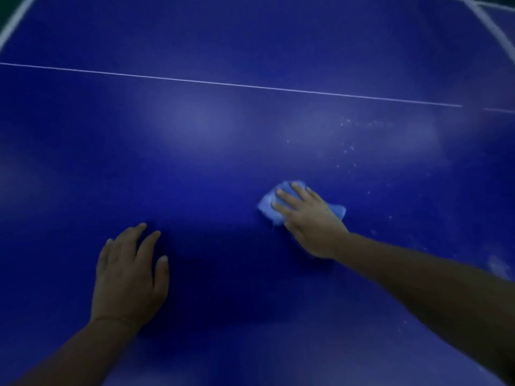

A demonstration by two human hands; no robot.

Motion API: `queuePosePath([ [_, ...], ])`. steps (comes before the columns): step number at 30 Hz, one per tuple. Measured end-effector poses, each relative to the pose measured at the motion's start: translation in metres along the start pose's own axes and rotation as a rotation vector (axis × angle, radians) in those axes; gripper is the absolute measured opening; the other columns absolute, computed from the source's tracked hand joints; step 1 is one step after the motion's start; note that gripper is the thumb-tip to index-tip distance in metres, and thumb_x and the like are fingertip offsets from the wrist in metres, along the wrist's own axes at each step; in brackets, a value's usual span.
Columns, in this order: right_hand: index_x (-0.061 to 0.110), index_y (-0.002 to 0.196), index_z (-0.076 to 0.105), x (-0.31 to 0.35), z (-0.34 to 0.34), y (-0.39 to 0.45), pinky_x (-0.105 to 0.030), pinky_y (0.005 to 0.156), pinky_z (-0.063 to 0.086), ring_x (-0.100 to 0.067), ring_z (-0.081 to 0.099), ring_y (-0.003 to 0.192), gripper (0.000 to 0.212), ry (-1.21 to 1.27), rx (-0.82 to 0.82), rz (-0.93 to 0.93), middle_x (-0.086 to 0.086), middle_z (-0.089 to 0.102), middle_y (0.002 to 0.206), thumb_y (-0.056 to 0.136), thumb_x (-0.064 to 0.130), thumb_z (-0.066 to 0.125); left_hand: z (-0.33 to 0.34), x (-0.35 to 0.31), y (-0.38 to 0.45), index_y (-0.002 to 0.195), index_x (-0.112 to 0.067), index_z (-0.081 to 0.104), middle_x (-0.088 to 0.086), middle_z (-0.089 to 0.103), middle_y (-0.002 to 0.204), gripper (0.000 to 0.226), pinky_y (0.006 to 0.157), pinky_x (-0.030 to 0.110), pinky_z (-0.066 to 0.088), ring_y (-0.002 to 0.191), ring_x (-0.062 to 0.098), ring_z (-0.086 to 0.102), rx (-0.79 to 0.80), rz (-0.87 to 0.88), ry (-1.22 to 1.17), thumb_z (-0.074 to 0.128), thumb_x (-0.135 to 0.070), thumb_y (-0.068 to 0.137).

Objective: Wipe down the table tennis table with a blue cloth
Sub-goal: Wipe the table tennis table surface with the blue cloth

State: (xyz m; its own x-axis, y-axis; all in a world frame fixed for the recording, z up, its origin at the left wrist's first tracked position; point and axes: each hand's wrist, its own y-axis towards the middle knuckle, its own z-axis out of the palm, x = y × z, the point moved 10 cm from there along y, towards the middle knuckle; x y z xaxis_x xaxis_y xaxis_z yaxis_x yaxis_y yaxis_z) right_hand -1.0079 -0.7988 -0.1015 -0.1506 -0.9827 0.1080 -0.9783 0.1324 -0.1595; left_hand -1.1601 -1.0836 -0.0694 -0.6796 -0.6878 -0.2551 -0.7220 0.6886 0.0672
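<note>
Nearest to the person, the left hand (129, 277) lies low over the table tennis table (209, 168), palm down, fingers loosely spread and holding nothing; whether it actually bears on the surface I cannot tell. A little farther and to the right, the right hand (309, 218) lies flat on the blue cloth (269, 208), fingers straight and slightly fanned, pressing it onto the tabletop. To do this stroke well, I would keep that palm flat so the whole bunched pad stays in contact, lean some weight on the other hand for balance, and work outward toward the right and far side, where pale specks (348, 151) and a dusty haze sit beyond the cloth, with another smudge (498, 267) near the right edge. Overlapping passes would likely avoid streaks. The cloth itself is a light, soft blue, paler than the deep blue top, crumpled into a small wad that peeks out on both sides of the fingers. Farther off, 1 thin white line (223, 83) crosses the surface from left to right.
</note>
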Motion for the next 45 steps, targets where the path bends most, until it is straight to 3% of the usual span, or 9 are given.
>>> queuePosePath([
  [5,0.019,0.154,0.036,-0.037,-0.025,0.072,-0.055,0.121,0.016,-0.034,0.011,0.152,0.053,-0.011,-0.114,0.140,-0.004,0.029,0.162,0.104,0.033,0.024,0.030,-0.066,0.064,0.136,-0.005,0.054,0.016,0.043,0.151,0.059,0.119,0.056,0.020,0.142,0.035,0.035,-0.050,-0.052,-0.064,0.031,-0.039,0.094],
  [10,0.017,0.145,0.046,0.007,-0.017,0.064,-0.052,0.116,0.026,-0.038,0.029,0.143,0.050,-0.103,-0.063,-0.323,-0.007,0.043,0.154,0.100,0.031,0.031,0.057,-0.087,0.099,0.152,-0.009,0.036,0.010,0.024,0.163,0.071,0.123,0.049,0.003,0.152,0.026,0.014,-0.017,-0.172,-0.073,0.022,-0.047,0.094],
  [16,0.011,0.149,0.042,-0.078,-0.049,0.160,-0.058,0.118,0.016,-0.042,0.017,0.149,0.055,-0.095,-0.195,0.152,-0.006,0.034,0.160,0.099,0.030,0.031,0.066,-0.084,0.100,0.152,-0.012,0.035,0.009,0.023,0.163,0.067,0.123,0.049,-0.001,0.153,0.023,0.008,0.004,-0.198,-0.039,0.022,-0.047,0.096],
  [21,0.015,0.146,0.046,0.014,-0.027,0.134,-0.048,0.114,0.028,-0.036,0.031,0.145,0.049,-0.074,-0.143,-0.244,-0.002,0.041,0.155,0.099,0.029,0.039,0.067,-0.082,0.101,0.146,-0.009,0.045,0.013,0.034,0.158,0.063,0.121,0.055,0.009,0.150,0.029,0.020,-0.008,-0.204,-0.020,0.029,-0.042,0.095],
  [28,0.005,0.143,0.045,-0.217,-0.057,0.069,-0.060,0.117,0.012,-0.043,0.015,0.149,0.046,-0.044,-0.331,0.881,-0.008,0.028,0.162,0.101,0.024,0.037,0.068,-0.084,0.105,0.147,-0.008,0.043,0.014,0.029,0.159,0.062,0.122,0.048,-0.003,0.151,0.029,0.014,0.016,-0.193,-0.015,0.028,-0.041,0.096],
  [34,0.014,0.142,0.050,-0.050,-0.030,0.118,-0.056,0.108,0.034,-0.044,0.039,0.134,0.048,-0.064,-0.225,0.077,-0.008,0.048,0.148,0.095,0.022,0.045,0.069,-0.083,0.105,0.147,-0.008,0.042,0.015,0.029,0.159,0.063,0.121,0.053,0.001,0.151,0.030,0.014,0.027,-0.206,-0.013,0.029,-0.040,0.095],
  [37,0.005,0.132,0.056,-0.144,-0.053,0.109,-0.054,0.084,0.050,-0.049,0.053,0.102,0.035,-0.012,-0.382,0.491,-0.021,0.058,0.121,0.098,0.014,0.051,0.069,-0.084,0.105,0.147,-0.007,0.041,0.016,0.028,0.159,0.062,0.121,0.053,0.001,0.151,0.031,0.015,0.045,-0.201,0.016,0.029,-0.040,0.096],
  [39,0.003,0.136,0.053,-0.175,-0.045,0.102,-0.058,0.091,0.045,-0.051,0.051,0.113,0.040,-0.049,-0.360,0.624,-0.021,0.056,0.131,0.099,0.016,0.049,0.070,-0.085,0.106,0.147,-0.006,0.040,0.016,0.028,0.159,0.062,0.120,0.054,0.002,0.151,0.032,0.016,0.056,-0.189,0.034,0.030,-0.039,0.096],
  [45,0.007,0.145,0.047,-0.076,-0.050,0.171,-0.053,0.116,0.021,-0.039,0.032,0.144,0.057,0.035,-0.391,0.403,-0.007,0.048,0.150,0.090,0.021,0.043,0.069,-0.084,0.107,0.144,-0.006,0.045,0.017,0.032,0.158,0.062,0.120,0.057,0.007,0.150,0.033,0.019,0.038,-0.193,0.022,0.033,-0.038,0.093],
])
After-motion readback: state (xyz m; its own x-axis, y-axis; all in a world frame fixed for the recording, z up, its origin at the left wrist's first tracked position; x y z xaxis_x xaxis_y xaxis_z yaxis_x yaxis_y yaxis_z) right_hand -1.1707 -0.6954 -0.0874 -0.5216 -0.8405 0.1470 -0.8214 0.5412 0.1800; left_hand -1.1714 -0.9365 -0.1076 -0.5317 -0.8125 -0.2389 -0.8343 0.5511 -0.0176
